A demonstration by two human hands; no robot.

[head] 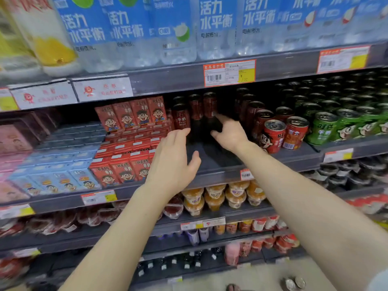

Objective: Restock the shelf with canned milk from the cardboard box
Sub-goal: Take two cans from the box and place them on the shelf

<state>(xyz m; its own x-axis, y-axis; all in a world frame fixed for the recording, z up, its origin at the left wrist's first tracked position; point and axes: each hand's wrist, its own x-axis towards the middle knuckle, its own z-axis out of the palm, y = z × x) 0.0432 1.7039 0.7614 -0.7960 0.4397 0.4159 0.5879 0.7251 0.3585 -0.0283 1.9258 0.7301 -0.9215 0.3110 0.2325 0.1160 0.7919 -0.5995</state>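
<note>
Both hands reach into a bare gap on the middle shelf (212, 158), between stacked red cartons (126, 116) on the left and front-row red milk cans (275, 135) on the right. The left hand (174, 162) is open, its fingers straight and a little spread, and it holds nothing; its fingertips lie just beside a labelled can (181, 119) at the left of the gap. The right hand (230, 134) also holds nothing: its index finger points at a rear can (210, 105) far back in the shadow, thumb out. Whether the fingertip touches that can cannot be told. The canned milk therefore stands partly at the far back of the gap and partly in rows to the right, next to green cans (323, 127). The cardboard box is not in view; two can tops (294, 283) show at the near bottom edge, and what holds them cannot be told. Likely hazards: a push or pull applied high on a tall rear can may tip it into its neighbours, since the back of the shelf is dark and hard to judge. The right forearm passes close to the front-row cans, so a sideways sweep could nudge one over the shelf lip. The left wrist, near the cartons, may dislodge their stack.
</note>
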